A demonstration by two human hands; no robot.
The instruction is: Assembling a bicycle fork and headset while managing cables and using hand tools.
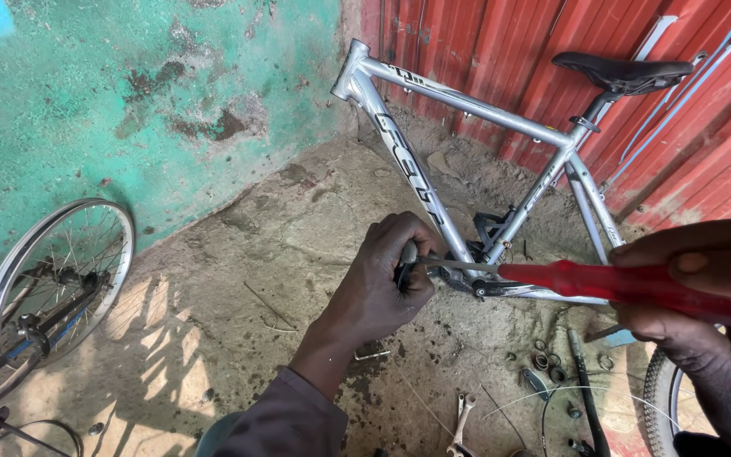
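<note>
Your left hand (387,275) is closed around a small dark part at the bottom bracket of the silver bicycle frame (467,106), which leans against the red corrugated wall (704,110). Your right hand (691,283) is clamped on the red handle of a screwdriver (615,283), whose metal shaft runs leftward to touch the part under your left fingers. A spanner (460,419) and loose washers lie on the dirt floor (281,228) below, a spoked wheel (57,271) well apart at left
</note>
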